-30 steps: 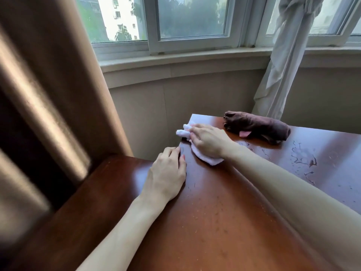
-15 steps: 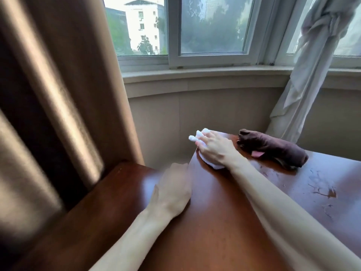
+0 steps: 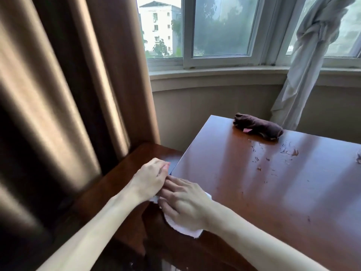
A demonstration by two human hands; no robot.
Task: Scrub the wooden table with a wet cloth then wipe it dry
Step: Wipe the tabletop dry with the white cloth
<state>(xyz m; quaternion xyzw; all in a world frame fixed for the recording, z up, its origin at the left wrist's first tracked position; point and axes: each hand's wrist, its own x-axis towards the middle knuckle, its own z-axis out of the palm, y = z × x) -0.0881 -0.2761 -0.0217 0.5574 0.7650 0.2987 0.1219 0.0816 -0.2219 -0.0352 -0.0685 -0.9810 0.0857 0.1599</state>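
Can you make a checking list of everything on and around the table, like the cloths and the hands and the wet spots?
Surface: glossy wooden table, with water smears and droplets on its far right part.
Job's things: white cloth lying on the table's near left edge, under the right hand; dark brown cloth rolled up at the far edge, apart from the hands.
Clutter: nothing seen.
Hands: right hand presses flat on the white cloth; left hand beside it at the table's left edge, fingers curled, hold unclear.
Cables: nothing seen.
Surroundings: brown curtain at left, window behind, knotted pale curtain at right.
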